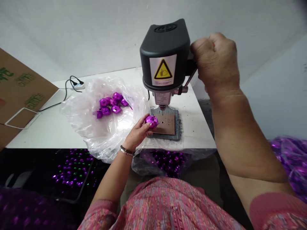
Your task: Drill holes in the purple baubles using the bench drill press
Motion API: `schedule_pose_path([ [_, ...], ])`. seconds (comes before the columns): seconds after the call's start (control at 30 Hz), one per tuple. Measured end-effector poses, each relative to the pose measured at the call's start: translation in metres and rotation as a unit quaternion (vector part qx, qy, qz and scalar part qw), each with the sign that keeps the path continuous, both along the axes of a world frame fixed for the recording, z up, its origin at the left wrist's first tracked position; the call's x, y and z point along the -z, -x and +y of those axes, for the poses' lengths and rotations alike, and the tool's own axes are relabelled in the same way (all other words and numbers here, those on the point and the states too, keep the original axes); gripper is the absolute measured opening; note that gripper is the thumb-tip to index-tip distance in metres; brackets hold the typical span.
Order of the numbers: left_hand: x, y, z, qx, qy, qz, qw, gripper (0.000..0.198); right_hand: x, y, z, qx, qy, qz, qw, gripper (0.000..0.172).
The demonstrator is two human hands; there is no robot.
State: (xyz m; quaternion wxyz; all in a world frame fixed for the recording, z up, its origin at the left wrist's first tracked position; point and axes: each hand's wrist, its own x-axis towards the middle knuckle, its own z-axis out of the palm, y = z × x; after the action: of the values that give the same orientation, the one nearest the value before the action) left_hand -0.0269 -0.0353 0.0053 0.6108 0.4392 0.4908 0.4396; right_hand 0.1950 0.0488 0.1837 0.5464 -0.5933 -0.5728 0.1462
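Between the thumb and fingers of my left hand [138, 131] is a shiny purple faceted ball ornament [151, 121], held just left of the drill bit and over the base. A bench drill press [165, 54] with a dark housing and a yellow warning label stands in front of me. Its thin bit [162, 112] points down at a hole in the brown board [168, 124] on the grey base plate [177, 127]. My right hand [217, 60] is raised beside the housing, closed around the feed lever [191, 76]; the grip itself is hidden by the fingers.
An open clear plastic bag [105, 127] with several purple ornaments [116, 109] lies on the white table [48, 127]. A cardboard box [21, 92] stands at left, near a power strip [78, 85] with black cords. More purple ornaments [169, 163] lie below the table edge, and bagged ones [291, 163] at right.
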Motion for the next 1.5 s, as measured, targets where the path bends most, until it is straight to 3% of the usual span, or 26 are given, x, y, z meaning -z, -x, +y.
schedule_pose_path([
  [0.17,0.009,-0.016,0.023,-0.041,-0.064,0.233,0.969,0.066,-0.004,0.002,-0.002,-0.002,0.002,-0.007,1.0,0.039],
  [0.3,0.013,-0.027,0.032,-0.028,-0.094,0.32,0.942,0.05,-0.007,0.002,-0.003,-0.005,0.012,-0.008,1.0,0.038],
  [0.6,0.008,-0.036,0.036,0.015,-0.099,0.387,0.917,0.057,-0.007,0.001,-0.007,-0.029,0.008,0.0,1.0,0.037],
  [0.77,0.012,-0.044,0.038,0.01,-0.17,0.433,0.885,0.063,-0.007,0.0,-0.006,-0.039,-0.001,-0.002,0.999,0.036],
  [0.97,0.015,-0.047,0.041,0.031,-0.144,0.394,0.907,0.065,-0.003,0.0,-0.006,-0.04,-0.027,0.005,0.999,0.036],
  [1.07,0.016,-0.048,0.04,0.024,-0.136,0.372,0.918,0.066,0.008,-0.002,-0.016,-0.059,-0.096,0.001,0.994,0.036],
  [1.2,0.019,-0.048,0.038,0.017,-0.142,0.362,0.921,0.065,0.038,-0.009,-0.042,-0.091,-0.222,-0.084,0.967,0.023],
  [1.37,0.022,-0.048,0.038,0.02,-0.161,0.354,0.921,0.064,0.081,-0.013,-0.068,-0.004,-0.293,-0.241,0.925,0.013],
  [1.5,0.023,-0.047,0.038,0.018,-0.165,0.357,0.919,0.062,0.098,-0.011,-0.071,0.014,-0.333,-0.273,0.902,0.005],
])
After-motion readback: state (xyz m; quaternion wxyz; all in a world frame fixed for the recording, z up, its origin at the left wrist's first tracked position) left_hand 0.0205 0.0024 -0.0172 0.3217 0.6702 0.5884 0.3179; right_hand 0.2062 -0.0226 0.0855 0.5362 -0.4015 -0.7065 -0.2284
